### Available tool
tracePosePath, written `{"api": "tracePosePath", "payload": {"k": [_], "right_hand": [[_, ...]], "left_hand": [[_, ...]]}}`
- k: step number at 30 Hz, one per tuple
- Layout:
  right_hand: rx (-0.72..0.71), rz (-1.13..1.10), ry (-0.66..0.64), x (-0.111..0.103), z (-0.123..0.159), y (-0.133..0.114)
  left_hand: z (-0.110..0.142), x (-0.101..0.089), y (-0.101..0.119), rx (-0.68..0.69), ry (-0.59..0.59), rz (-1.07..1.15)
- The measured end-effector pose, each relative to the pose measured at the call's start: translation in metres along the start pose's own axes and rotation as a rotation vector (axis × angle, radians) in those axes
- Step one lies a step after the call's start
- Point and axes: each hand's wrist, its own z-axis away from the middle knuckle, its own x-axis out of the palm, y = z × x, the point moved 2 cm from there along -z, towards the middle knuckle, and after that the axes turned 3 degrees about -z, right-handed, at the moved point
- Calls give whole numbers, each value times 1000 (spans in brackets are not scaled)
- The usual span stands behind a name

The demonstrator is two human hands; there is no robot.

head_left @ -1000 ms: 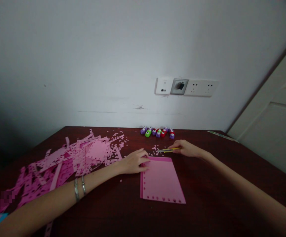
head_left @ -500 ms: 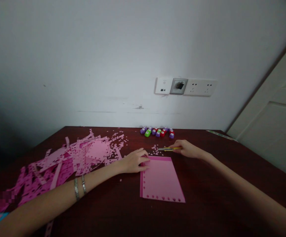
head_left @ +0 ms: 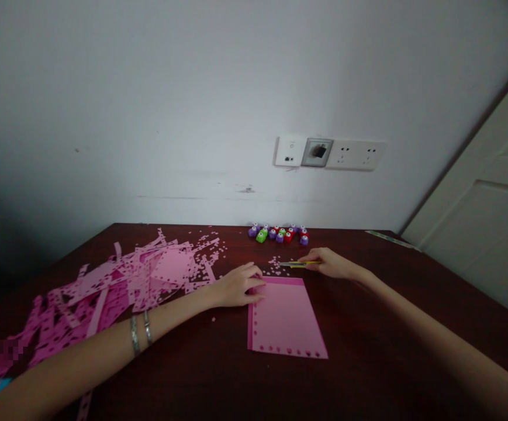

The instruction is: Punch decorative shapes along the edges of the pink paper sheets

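My left hand (head_left: 238, 286) rests on the upper left part of a pink sheet of paper (head_left: 286, 316), its fingers apart and pressing down. Punched holes run along the sheet's left and bottom edges. Darker pink paper shows beneath it at the top and left. In my right hand (head_left: 326, 263) is a slim yellow utility knife (head_left: 297, 265), held beyond the sheet's top right corner. Its grey tip points left, close to small pink punched-out bits (head_left: 275, 264) on the table.
A heap of pink paper strips and scraps (head_left: 170, 266) covers the table's left side. Several small purple, green and red craft punches (head_left: 280, 234) stand near the wall. A ruler-like strip (head_left: 391, 240) lies at the back right of the dark red table (head_left: 367, 362).
Both hands, the paper and the utility knife keep nearly the same places. The whole view has shifted very slightly.
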Motion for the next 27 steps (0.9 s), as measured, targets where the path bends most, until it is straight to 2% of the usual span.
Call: {"api": "tracePosePath", "payload": {"k": [3, 8, 15, 21, 24, 27], "right_hand": [[13, 54, 39, 1, 0, 2], [-13, 18, -51, -4, 2, -8], [-2, -2, -88, -5, 3, -12], [65, -53, 45, -3, 10, -6], [92, -160, 115, -1, 15, 0], [130, -259, 157, 3, 18, 7]], "left_hand": [[0, 0, 0, 0, 0, -1], [0, 0, 0, 5, 0, -1], [1, 0, -1, -4, 3, 16], [-11, -5, -9, -69, 11, 135], [-29, 1, -21, -112, 54, 186], [-48, 12, -32, -101, 24, 170]]}}
